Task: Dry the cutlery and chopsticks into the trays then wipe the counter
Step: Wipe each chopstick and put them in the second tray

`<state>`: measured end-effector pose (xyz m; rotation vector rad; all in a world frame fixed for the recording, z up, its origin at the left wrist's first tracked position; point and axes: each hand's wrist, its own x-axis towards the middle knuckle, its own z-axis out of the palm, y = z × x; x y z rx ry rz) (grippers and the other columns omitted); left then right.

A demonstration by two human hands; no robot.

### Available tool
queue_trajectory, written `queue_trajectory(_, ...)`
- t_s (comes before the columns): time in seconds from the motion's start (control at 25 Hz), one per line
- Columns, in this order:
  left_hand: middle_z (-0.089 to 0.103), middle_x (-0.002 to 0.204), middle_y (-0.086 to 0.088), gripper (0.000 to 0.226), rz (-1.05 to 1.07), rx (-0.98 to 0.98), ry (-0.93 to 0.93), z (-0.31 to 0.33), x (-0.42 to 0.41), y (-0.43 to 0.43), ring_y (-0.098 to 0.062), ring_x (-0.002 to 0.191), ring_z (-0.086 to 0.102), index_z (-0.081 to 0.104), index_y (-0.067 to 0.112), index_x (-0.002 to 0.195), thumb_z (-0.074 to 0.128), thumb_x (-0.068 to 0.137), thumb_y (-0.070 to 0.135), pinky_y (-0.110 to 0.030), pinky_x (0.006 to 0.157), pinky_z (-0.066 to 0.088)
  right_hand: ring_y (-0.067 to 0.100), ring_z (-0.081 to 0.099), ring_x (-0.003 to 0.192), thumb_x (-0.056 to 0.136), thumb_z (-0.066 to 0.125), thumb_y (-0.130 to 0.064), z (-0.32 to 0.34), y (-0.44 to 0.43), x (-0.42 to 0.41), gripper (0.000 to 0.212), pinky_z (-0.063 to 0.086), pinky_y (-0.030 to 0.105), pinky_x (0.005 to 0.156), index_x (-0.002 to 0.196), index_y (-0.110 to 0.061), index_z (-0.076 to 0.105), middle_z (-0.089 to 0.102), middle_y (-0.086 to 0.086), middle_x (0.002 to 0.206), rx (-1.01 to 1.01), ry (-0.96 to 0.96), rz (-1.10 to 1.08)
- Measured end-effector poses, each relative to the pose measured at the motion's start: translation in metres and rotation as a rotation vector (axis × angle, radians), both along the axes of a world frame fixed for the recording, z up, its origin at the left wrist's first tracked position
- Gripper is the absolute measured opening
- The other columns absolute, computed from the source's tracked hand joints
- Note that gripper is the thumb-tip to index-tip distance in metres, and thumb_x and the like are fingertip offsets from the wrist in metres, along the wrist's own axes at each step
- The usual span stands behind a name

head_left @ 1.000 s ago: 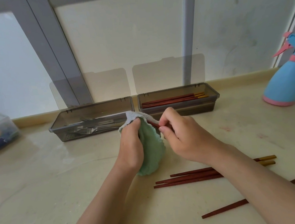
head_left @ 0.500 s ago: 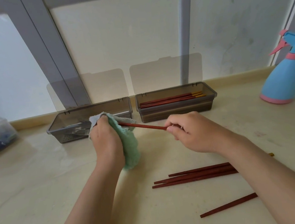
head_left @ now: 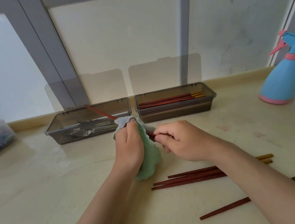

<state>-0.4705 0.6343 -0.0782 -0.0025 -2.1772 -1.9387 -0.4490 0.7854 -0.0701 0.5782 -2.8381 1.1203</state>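
Left hand [head_left: 128, 147] over beige counter [head_left: 42, 183], window [head_left: 128, 42] behind

Location type: domestic kitchen, counter section below a window.

Indicators:
- A pale stone-look counter [head_left: 42, 183] with a raised back edge.
- Two grey lidded organiser trays at 12 o'clock. The left tray [head_left: 56, 136] contains metal forks [head_left: 84, 131]. The right tray [head_left: 178, 111] contains red wooden chopsticks [head_left: 169, 100].
- Loose chopsticks [head_left: 190, 177] at 4 o'clock.
- A green cloth [head_left: 152, 157] at centre.
- A blue-and-pink spray bottle [head_left: 281, 82] at 2 o'clock.
- Frosted window panes [head_left: 118, 34] in grey frames [head_left: 48, 49] behind.
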Motion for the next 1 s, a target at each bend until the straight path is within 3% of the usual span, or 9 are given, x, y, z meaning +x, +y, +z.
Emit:
queue_trajectory(0.08,0.055,0.049,0.011,0.047,0.049,0.056,-0.022,0.002,-0.006,-0.006,-0.004,0.051,0.051,0.055,0.017,0.062,0.036,0.105,0.022,-0.025,0.056,0.044,0.008,0.062,0.055,0.103,0.053,-0.026,0.007,0.010,0.002,0.021,0.049,0.021,0.052,0.092,-0.019,0.069,0.070,0.000,0.075,0.011,-0.118,-0.011)
queue_trajectory(0.2,0.070,0.062,0.008,0.053,0.031,0.077,0.015,0.002,-0.005,-0.009,-0.007,0.058,0.060,0.066,0.018,0.063,0.033,0.104,0.022,-0.025,0.061,0.048,0.007,0.060,0.051,0.101,0.058,-0.022,0.009,0.014,0.003,0.018,0.052,0.023,0.053,0.091,-0.014,0.070,0.070,-0.003,0.069,-0.013,-0.176,0.006)
queue_trajectory(0.28,0.063,0.054,0.010,0.048,-0.064,-0.012,0.049,-0.003,0.001,-0.003,-0.003,0.050,0.054,0.056,0.011,0.065,0.032,0.105,0.017,-0.019,0.052,0.045,0.001,0.056,0.050,0.101,0.058,-0.017,0.006,0.004,0.005,0.022,0.046,0.018,0.051,0.082,-0.011,0.068,0.067,-0.005,0.065,-0.024,-0.123,0.032)
queue_trajectory(0.36,0.045,0.049,0.005,0.043,-0.185,-0.132,0.066,-0.008,0.004,0.002,-0.007,0.048,0.044,0.044,0.011,0.063,0.034,0.104,0.015,-0.024,0.050,0.039,0.000,0.056,0.049,0.101,0.056,-0.012,0.002,-0.002,0.007,0.027,0.046,0.017,0.051,0.076,-0.015,0.065,0.064,-0.010,0.059,-0.069,-0.133,0.048)
queue_trajectory(0.52,0.040,0.056,-0.005,0.043,-0.350,-0.250,0.118,-0.008,-0.002,-0.005,-0.015,0.054,0.041,0.041,0.008,0.060,0.038,0.103,0.014,-0.031,0.056,0.043,0.013,0.067,0.053,0.100,0.060,-0.020,0.009,0.012,0.001,0.024,0.054,0.033,0.048,0.079,-0.017,0.071,0.071,-0.009,0.063,-0.110,-0.170,-0.013)
queue_trajectory(0.6,0.042,0.047,-0.001,0.049,-0.497,-0.383,0.119,-0.009,-0.001,-0.009,-0.014,0.047,0.042,0.042,0.012,0.053,0.041,0.102,0.016,-0.031,0.054,0.049,0.020,0.063,0.053,0.098,0.061,-0.018,0.012,0.022,-0.007,0.020,0.044,0.030,0.043,0.084,-0.011,0.074,0.071,-0.001,0.070,-0.330,-0.120,-0.122)
queue_trajectory(0.72,0.047,0.044,-0.007,0.053,-0.645,-0.696,0.145,-0.013,0.002,-0.007,-0.014,0.043,0.043,0.044,0.007,0.052,0.042,0.098,0.032,-0.033,0.049,0.041,0.017,0.055,0.055,0.098,0.063,-0.015,0.010,0.030,-0.011,0.016,0.035,0.025,0.039,0.094,-0.001,0.070,0.066,0.003,0.079,-0.621,-0.186,-0.120)
queue_trajectory(0.8,0.044,0.044,-0.004,0.051,-0.667,-0.752,0.154,-0.014,0.001,-0.005,-0.013,0.043,0.040,0.041,0.008,0.053,0.043,0.097,0.033,-0.034,0.049,0.038,0.015,0.054,0.055,0.098,0.063,-0.011,0.006,0.030,-0.014,0.015,0.032,0.024,0.038,0.091,0.002,0.067,0.067,0.005,0.082,-0.664,-0.226,-0.144)
queue_trajectory(1.0,0.036,0.043,0.004,0.049,-0.653,-0.776,0.231,-0.012,0.002,0.000,-0.012,0.042,0.035,0.034,0.013,0.054,0.044,0.099,0.030,-0.039,0.048,0.039,0.018,0.061,0.057,0.099,0.061,-0.014,0.007,0.037,-0.026,0.013,0.036,0.026,0.041,0.090,-0.005,0.066,0.064,0.010,0.081,-0.987,-0.210,-0.530)
